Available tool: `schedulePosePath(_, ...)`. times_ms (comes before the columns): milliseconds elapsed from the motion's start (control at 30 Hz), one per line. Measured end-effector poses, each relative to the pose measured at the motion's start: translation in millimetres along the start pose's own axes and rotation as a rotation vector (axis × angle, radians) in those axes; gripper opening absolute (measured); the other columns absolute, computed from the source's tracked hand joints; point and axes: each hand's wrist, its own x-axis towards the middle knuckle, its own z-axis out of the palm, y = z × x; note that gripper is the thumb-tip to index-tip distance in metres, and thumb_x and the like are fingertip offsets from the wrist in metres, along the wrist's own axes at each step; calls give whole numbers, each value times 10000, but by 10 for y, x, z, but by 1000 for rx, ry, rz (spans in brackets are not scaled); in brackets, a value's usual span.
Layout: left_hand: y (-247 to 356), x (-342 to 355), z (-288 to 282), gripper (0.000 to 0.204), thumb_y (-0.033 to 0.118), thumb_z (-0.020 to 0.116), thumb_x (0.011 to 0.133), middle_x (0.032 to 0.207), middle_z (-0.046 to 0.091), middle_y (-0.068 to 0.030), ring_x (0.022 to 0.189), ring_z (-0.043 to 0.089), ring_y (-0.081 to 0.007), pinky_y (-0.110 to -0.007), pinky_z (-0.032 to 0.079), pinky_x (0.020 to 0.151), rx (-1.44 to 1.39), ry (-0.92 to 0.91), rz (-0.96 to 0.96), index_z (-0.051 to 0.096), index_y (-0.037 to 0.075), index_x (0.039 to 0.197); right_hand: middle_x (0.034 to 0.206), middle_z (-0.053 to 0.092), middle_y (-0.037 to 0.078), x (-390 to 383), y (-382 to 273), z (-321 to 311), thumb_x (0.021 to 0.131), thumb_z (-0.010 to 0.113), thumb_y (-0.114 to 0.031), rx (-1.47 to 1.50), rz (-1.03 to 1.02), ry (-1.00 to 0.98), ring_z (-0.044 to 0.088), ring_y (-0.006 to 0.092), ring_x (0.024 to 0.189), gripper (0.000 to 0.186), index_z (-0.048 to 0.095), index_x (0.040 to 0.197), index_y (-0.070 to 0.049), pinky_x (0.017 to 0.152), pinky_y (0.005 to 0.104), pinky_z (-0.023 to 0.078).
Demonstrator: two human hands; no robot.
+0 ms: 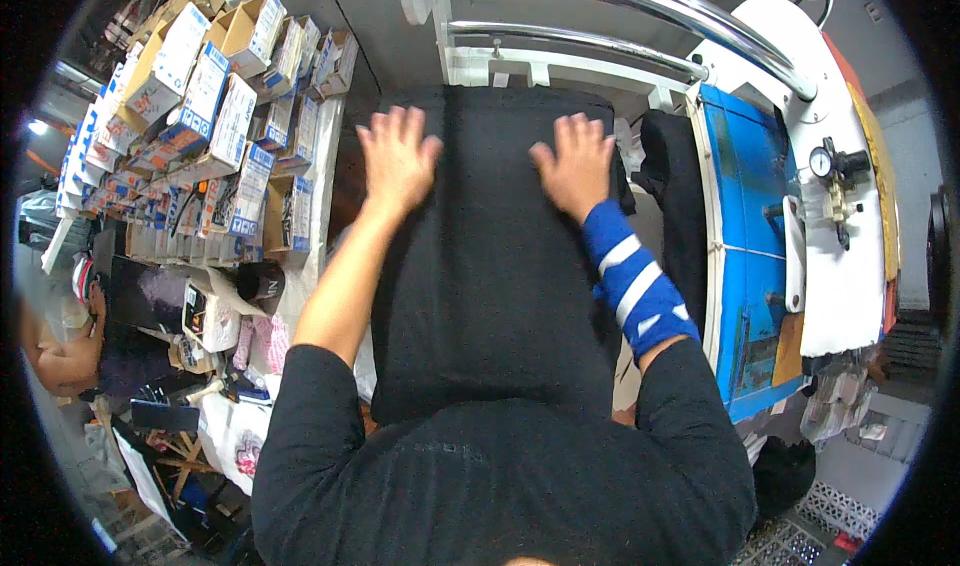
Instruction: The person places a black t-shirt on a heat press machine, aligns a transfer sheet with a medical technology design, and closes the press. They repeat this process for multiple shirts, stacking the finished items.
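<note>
A black cloth point(500, 256), which looks like a garment, lies spread over a flat board in front of me. Its far edge shows a straight seam. My left hand point(398, 161) rests palm down on the cloth's far left side, fingers stretched out. On the far right side my right hand point(578, 169) lies flat in the same way, thumb pointing inward. A blue wrap with white stripes point(635, 281) covers my right forearm. Neither hand holds anything. What supports the cloth is hidden beneath it.
Chrome bars point(600, 1) on a white frame cross beyond the cloth. At right stand a blue panel point(750, 236) and a white machine part with a pressure gauge point(821, 162). Cardboard boxes point(235, 126) are stacked at left. Another person's arm point(75, 354) shows at far left.
</note>
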Motion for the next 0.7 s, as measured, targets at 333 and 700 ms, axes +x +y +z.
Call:
schedulePosePath(333,488,-3660,-667,697,374,682,900,1619,332,-191,1515,220,-453,-627,137,1215,-147,-231,104,469,117,1512,1617,340,175,-3592,-119,-823,903,666,-494,136,-124,-248,215,435,1521,695,508,1492,-160,1205,669,108)
schedulePosePath(700,-838,-3580,-219,450,287,653,1012,1189,706,-73,1057,670,-204,-365,485,1004,-1871,-530,-894,564,36,1375,1092,727,36,-3374,1050,-210,1046,589,-327,1731,900,-498,678,181,987,351,674,1216,-31,907,329,519)
